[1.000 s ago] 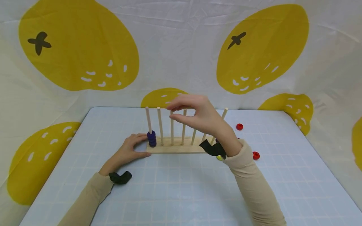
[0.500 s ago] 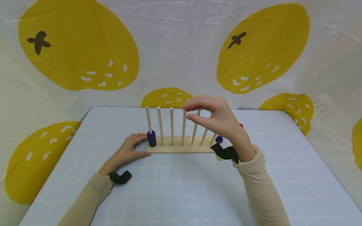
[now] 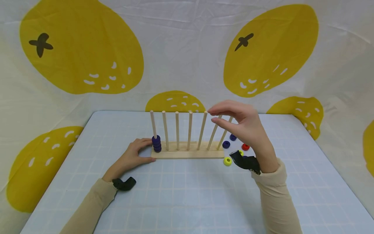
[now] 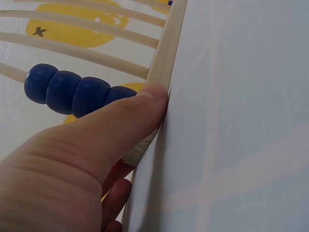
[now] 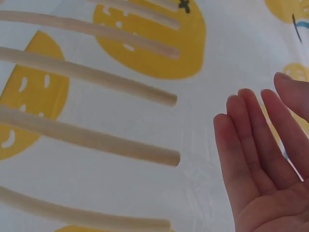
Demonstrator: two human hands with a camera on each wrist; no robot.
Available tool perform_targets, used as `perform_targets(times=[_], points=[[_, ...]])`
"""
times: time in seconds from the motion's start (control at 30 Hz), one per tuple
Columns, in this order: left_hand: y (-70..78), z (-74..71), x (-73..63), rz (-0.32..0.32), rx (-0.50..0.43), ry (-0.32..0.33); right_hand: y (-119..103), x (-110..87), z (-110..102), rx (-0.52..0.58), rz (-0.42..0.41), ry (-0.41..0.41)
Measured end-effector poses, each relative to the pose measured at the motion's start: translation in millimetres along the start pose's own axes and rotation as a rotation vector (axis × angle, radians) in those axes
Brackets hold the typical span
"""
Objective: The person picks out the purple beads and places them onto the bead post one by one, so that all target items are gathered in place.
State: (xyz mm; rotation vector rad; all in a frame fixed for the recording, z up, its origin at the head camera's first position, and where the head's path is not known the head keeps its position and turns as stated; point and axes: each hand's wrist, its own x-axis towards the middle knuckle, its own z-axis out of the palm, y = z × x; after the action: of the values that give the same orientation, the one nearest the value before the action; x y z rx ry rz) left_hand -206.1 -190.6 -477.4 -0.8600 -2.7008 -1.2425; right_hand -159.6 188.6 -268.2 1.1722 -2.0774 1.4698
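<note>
A wooden peg stand (image 3: 187,155) with several upright pegs lies across the middle of the table. Its leftmost peg carries a stack of dark blue beads (image 3: 156,144); the other pegs are bare. My left hand (image 3: 133,157) grips the left end of the base. In the left wrist view the thumb (image 4: 140,108) presses the base's near side, and the other fingers are partly hidden behind its end. Near the tops of the right-hand pegs, my right hand (image 3: 241,122) hovers with thumb and fingers apart. Its fingers (image 5: 236,159) hold nothing in the right wrist view.
Loose beads lie beyond the stand's right end: a blue bead (image 3: 226,144), a second blue one (image 3: 232,137), a red bead (image 3: 245,147) and a yellow bead (image 3: 227,161). Another yellow bead (image 3: 241,152) is partly covered by the right wrist strap (image 3: 245,161). A patterned cloth (image 3: 181,48) hangs behind.
My right hand has moved rightward along the peg tops, from the third peg to past the fifth. Beads at the right have come into view while others are now covered. The left hand stays still.
</note>
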Motion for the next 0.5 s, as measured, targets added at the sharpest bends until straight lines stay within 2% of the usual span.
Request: perform_targets(times=[0.23, 0.43, 0.5], points=[[-0.9, 0.2, 0.0, 0.004, -0.003, -0.001, 5.8, -15.3, -15.5, 0.018, 0.033, 0.089], [-0.5, -0.6, 0.5, -0.005, -0.02, -0.015, 12.9, -30.8, -25.3, -0.053, 0.154, 0.254], [-0.4, -0.6, 0.7, -0.005, -0.021, -0.015, 17.0, -35.4, -28.6, -0.045, 0.191, 0.305]])
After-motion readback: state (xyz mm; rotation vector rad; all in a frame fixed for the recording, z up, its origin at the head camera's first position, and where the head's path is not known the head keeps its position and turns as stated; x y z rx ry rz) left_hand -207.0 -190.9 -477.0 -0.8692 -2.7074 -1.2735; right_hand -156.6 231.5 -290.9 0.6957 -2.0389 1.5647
